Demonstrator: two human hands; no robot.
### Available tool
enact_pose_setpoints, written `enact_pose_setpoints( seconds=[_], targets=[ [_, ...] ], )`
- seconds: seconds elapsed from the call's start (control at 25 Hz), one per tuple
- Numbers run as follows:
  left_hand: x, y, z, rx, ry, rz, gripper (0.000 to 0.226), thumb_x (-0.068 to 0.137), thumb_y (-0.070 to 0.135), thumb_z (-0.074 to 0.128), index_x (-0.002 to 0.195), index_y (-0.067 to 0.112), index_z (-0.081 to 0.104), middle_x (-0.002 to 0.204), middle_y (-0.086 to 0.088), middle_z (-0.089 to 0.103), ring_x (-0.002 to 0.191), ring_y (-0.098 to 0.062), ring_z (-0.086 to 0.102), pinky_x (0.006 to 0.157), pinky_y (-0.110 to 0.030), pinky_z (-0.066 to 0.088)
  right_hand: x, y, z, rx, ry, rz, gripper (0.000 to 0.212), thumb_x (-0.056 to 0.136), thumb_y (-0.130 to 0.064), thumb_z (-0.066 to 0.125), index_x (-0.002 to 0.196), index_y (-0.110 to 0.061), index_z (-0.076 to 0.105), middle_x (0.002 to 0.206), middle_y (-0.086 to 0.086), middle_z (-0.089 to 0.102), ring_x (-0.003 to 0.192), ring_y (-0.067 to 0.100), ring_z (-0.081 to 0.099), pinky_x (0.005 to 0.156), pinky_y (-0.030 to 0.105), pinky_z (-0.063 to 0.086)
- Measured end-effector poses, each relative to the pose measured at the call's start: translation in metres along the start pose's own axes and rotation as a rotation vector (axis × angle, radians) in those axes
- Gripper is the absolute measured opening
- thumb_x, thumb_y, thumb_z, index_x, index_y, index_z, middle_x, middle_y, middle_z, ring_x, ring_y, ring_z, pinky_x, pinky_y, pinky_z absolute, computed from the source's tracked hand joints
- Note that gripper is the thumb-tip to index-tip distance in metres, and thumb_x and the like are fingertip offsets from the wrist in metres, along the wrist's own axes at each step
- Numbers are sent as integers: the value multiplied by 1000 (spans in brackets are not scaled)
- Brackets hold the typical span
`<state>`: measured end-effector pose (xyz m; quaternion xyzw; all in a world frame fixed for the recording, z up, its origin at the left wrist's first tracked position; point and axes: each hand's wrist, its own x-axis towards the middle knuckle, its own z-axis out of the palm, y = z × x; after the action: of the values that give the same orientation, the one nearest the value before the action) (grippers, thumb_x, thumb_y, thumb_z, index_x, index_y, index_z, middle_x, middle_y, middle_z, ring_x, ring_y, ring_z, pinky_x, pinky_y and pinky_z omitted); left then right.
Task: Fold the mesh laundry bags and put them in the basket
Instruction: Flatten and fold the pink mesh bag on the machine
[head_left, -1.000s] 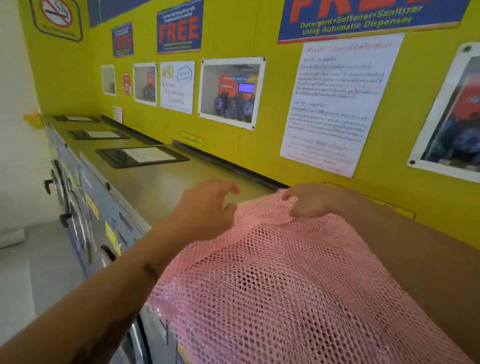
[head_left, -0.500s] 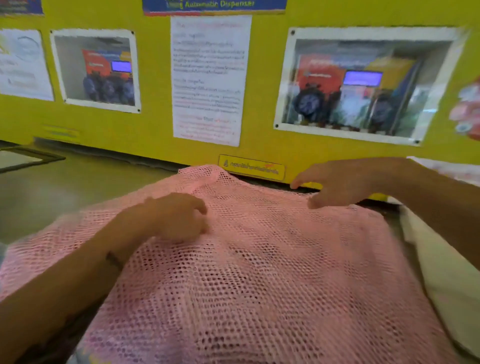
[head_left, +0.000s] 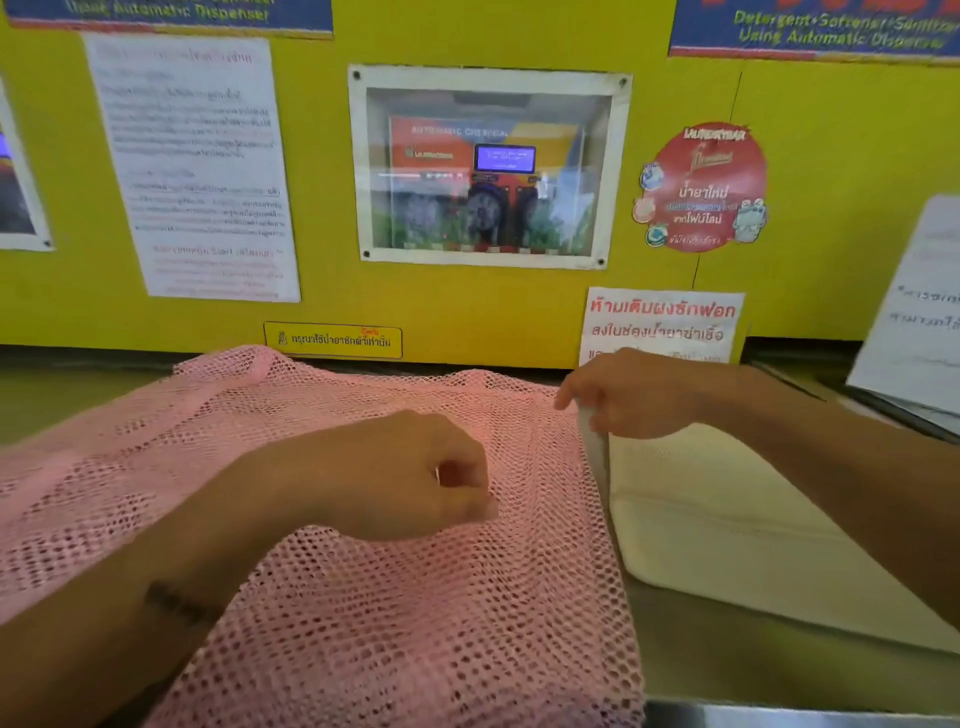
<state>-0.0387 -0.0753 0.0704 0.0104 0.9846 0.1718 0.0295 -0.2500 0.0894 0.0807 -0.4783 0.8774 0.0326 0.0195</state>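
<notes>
On the grey countertop (head_left: 727, 670), below the yellow wall (head_left: 322, 291), a pink mesh laundry bag (head_left: 363, 623) lies spread out almost flat, and its near edge hangs over the front of the counter. The person's left hand (head_left: 395, 478) rests on the middle of the bag with the fingers curled in, thumb against forefinger; whether it pinches the mesh I cannot tell. The right hand (head_left: 628, 395) is at the far right corner of the bag, fingers bent down on the edge, which looks lightly gripped. Just beside the bag, on its right, lies a cream folded cloth (head_left: 727, 525), touching the bag's edge.
</notes>
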Motion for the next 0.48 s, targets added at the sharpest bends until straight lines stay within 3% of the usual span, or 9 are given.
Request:
enact_pose_setpoints(
  seconds=[0.2,0.28,0.4,0.48],
  targets=[
    [-10,46,33,51,-123,-211,53,72,77,57,77,25,62,75,8,65,67,-9,57,63,-31,47,26,-3,21,-53,15,-139,42,86,-11,62,123,-31,60,123,-6,55,110,14,52,91,37,49],
    [-9,54,45,58,-85,-276,46,72,71,63,78,25,62,76,9,63,68,-10,57,63,-30,47,38,-1,27,-104,12,-180,31,84,-13,61,111,-28,65,118,-5,60,103,16,56,88,39,52],
    [-10,62,56,56,79,-301,20,84,47,65,78,27,65,75,15,60,72,-8,58,64,-28,44,53,9,31,-157,19,-246,18,84,-11,57,93,-24,66,103,-2,67,90,17,60,80,40,55],
    [-13,66,56,18,201,-338,17,86,41,64,75,27,66,72,15,61,71,-8,59,65,-28,45,59,18,30,-138,22,-257,20,85,-14,57,99,-26,63,105,-4,64,92,17,58,77,36,52]
  ],
)
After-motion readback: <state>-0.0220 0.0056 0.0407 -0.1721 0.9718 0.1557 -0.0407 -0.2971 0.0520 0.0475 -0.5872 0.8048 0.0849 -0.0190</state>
